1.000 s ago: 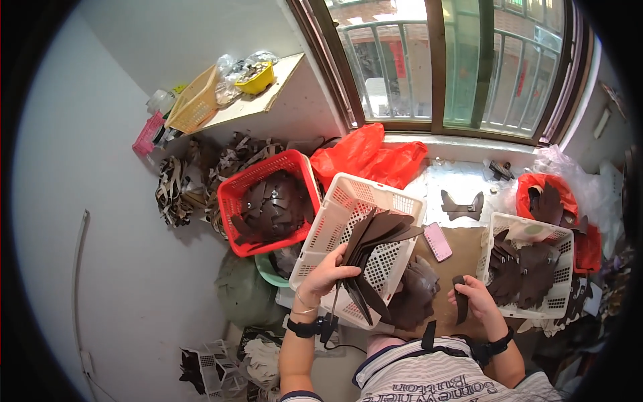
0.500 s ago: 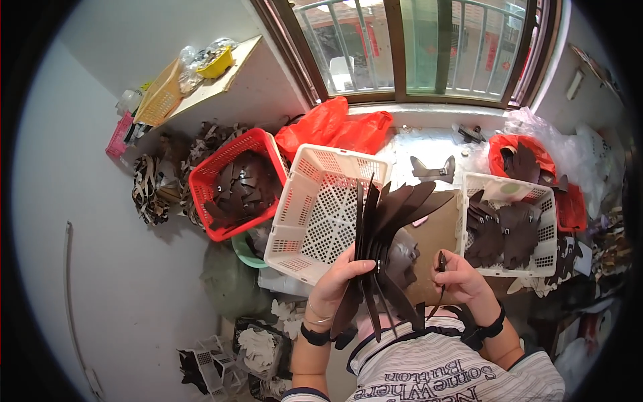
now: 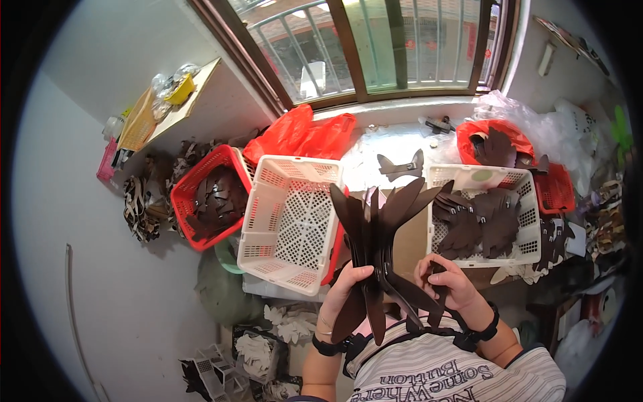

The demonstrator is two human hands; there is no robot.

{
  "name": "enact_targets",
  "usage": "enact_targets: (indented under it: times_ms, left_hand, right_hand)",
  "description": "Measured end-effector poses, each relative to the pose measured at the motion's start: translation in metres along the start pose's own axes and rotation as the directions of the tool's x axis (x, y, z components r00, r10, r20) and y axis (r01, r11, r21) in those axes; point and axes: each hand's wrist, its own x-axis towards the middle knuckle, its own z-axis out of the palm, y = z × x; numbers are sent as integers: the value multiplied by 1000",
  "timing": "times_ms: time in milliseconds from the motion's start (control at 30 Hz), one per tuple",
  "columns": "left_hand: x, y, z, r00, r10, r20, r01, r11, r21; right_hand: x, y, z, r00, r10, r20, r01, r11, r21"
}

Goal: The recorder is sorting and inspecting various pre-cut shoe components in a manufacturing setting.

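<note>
My left hand point(image 3: 345, 289) is closed around a thick fanned bundle of dark brown leather-like cut pieces point(image 3: 372, 251), upright in front of my shirt. The long wing-shaped ends spread above and below my grip. To the right, my right hand point(image 3: 452, 285) is closed on a single dark brown piece point(image 3: 437, 301), whose lower end hangs below the fingers. Its upper part is partly hidden by them. One flat winged piece point(image 3: 400, 166) lies on the bright surface beyond the bundle. A white basket point(image 3: 483, 175) at the right holds several stacks of similar pieces.
Another white basket point(image 3: 253, 221), its perforated bottom showing, stands left of the bundle. Beside it are a red basket point(image 3: 189, 231) of brown scraps and red plastic bags point(image 3: 295, 137). At the back right sits a red bag point(image 3: 470, 151). White scraps point(image 3: 256, 355) lie lower left.
The view has shifted, moving the surroundings left. The bundle has turned in my left hand, its ends now fanning to both sides. My right hand and its piece have come closer to it.
</note>
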Motion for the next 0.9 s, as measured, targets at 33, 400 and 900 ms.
enact_targets:
  times_ms: [33, 400, 900]
  left_hand:
    - [4, -11, 1, 999, -19, -43, 18, 1000, -14]
    - [46, -97, 52, 960, -265, 96, 273, 959, -81]
    - [71, -159, 118, 958, -282, 60, 287, 952, -106]
  right_hand:
    - [-6, -1, -7, 1000, -4, -10, 4, 1000, 4]
    - [-84, -29, -55, 966, -186, -180, 104, 916, -387]
    - [-123, -74, -103, 801, -596, 60, 395, 450, -801]
